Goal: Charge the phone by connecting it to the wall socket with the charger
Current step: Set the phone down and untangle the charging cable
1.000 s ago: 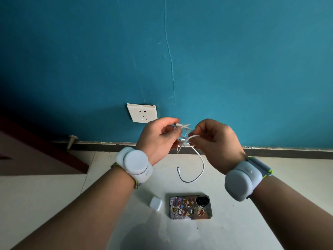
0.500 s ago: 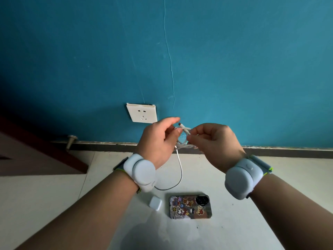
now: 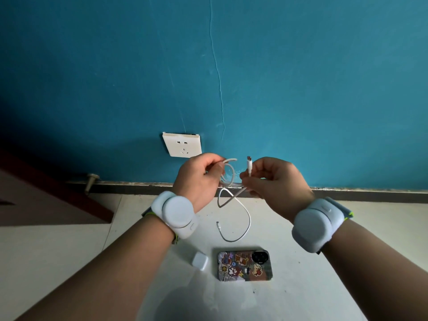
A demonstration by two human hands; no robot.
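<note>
Both hands hold a white charging cable [image 3: 245, 210] in the air in front of the blue wall. My left hand [image 3: 200, 179] grips a coiled loop of it. My right hand [image 3: 275, 183] pinches one plug end, which points straight up. The cable's other end hangs down in a curve with its small connector free above the floor. Below, a phone [image 3: 245, 265] lies face down on the pale floor, its case covered in stickers. A small white charger block [image 3: 200, 260] sits just left of the phone. A white wall socket [image 3: 181, 144] is on the wall, above and left of my left hand.
A dark skirting strip [image 3: 370, 193] runs along the wall's foot. A brown door [image 3: 46, 200] stands at the left, with a doorstop [image 3: 90, 180] by the wall. Both wrists carry white bands.
The hands have drawn apart and the cable has uncoiled further. One plug end now stands upright in my right hand, and the loose end hangs lower toward the floor.
</note>
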